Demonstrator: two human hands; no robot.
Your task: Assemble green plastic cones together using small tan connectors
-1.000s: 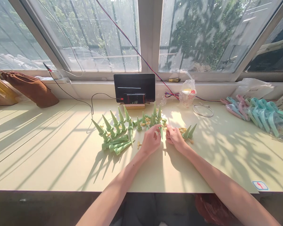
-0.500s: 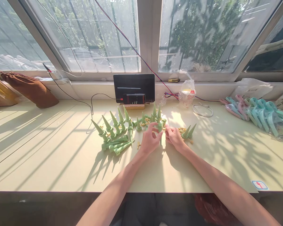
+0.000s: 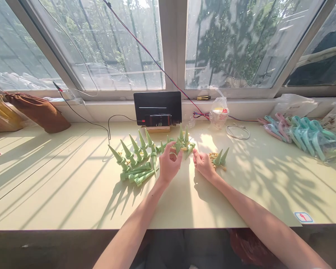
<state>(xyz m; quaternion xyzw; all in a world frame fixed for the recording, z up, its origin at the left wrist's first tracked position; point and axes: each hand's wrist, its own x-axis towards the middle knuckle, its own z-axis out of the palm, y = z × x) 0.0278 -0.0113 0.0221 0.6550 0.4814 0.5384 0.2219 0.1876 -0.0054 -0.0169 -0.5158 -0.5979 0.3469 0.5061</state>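
Observation:
My left hand (image 3: pixel 169 166) is closed, thumb and fingers pinching a green plastic watering spike (image 3: pixel 178 147) that has a small yellow valve (image 3: pixel 184 149) sticking out at its side. Just to the right and apart from it, my right hand (image 3: pixel 204 165) has its fingertips pressed together; whatever they hold, if anything, is hidden. Two green cone tips (image 3: pixel 223 157) stand beside my right hand with a pile of small yellow valves (image 3: pixel 213 155). On the left stand several assembled spikes (image 3: pixel 136 147), with several green tubes (image 3: pixel 141 175) lying in front.
A black tablet (image 3: pixel 157 106) with a phone (image 3: pixel 158 120) before it leans at the back. A plastic-wrapped cup (image 3: pixel 218 116) and coiled white cable (image 3: pixel 238 132) are right of it. Bagged pastel clips (image 3: pixel 310 130) lie far right, a brown pouch (image 3: pixel 39 112) far left.
My left hand has moved left with the spike, away from my right hand, and the spike has turned. A gap now shows between the hands. The camera view has shifted slightly.

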